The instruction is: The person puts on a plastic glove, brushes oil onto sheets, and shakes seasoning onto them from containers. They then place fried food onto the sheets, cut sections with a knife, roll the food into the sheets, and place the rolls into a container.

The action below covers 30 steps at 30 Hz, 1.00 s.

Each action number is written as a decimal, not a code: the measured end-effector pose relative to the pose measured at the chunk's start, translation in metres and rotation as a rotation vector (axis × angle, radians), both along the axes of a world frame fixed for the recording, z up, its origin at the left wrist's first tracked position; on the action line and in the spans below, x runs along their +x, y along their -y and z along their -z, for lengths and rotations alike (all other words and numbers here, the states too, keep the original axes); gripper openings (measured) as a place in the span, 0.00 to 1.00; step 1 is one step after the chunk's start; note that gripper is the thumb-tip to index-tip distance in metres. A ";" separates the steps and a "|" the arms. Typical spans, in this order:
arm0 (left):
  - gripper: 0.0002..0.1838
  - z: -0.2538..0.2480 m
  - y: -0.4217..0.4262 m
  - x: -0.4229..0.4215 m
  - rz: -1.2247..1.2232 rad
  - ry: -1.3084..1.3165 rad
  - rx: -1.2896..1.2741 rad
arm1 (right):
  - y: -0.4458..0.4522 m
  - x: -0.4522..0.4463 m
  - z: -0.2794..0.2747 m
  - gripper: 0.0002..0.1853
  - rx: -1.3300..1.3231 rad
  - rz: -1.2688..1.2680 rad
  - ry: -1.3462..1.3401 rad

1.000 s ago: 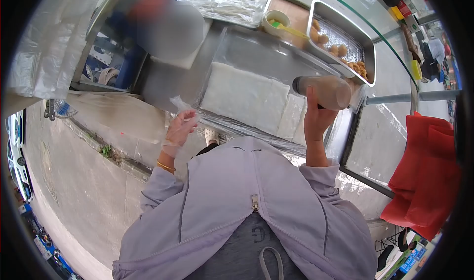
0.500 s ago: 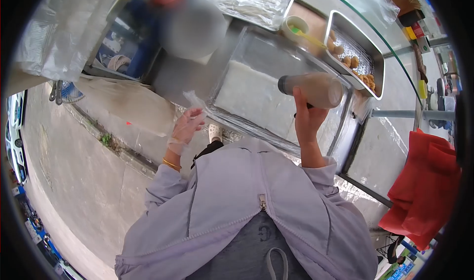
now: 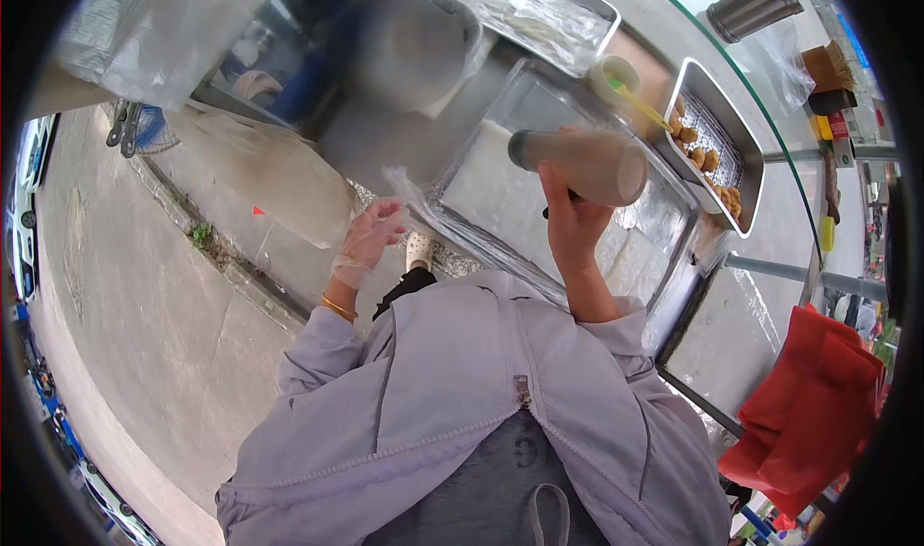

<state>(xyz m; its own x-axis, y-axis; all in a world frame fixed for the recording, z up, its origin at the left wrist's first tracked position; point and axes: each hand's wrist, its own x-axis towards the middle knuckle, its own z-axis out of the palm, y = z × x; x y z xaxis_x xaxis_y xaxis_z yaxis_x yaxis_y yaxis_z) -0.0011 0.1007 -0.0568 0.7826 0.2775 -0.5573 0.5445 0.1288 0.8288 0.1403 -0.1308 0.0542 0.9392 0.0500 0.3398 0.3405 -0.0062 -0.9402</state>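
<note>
My right hand (image 3: 577, 224) is wrapped round a bottle (image 3: 602, 166) with brownish contents and a dark cap pointing left. The bottle lies nearly sideways above a metal tray (image 3: 664, 262) that holds a pale white sheet or layer (image 3: 472, 176). Clear plastic film covers the tray's near edge. My left hand (image 3: 371, 238) wears a loose clear plastic glove and hovers left of the tray's near corner. Its fingers are loosely bent and apart, and nothing shows in them. The loose glove tip (image 3: 404, 185) sticks out past the fingers.
A wire-racked tray (image 3: 756, 176) with brown fried pieces stands at the right, beside a cup (image 3: 611, 76) with a yellow-green utensil. A film-covered tray (image 3: 602, 50) lies at the back. A glass edge (image 3: 746, 89) curves past. Red cloth or bags (image 3: 808, 411) hang at right.
The view has shifted, so the counter things appear farther right and lower. My right hand and the bottle sit slightly farther left over the tray. My left hand stays beside the tray corner.
</note>
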 end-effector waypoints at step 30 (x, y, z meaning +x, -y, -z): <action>0.19 -0.010 0.015 0.062 0.050 0.103 -0.083 | 0.032 0.052 -0.021 0.28 -0.167 0.239 0.050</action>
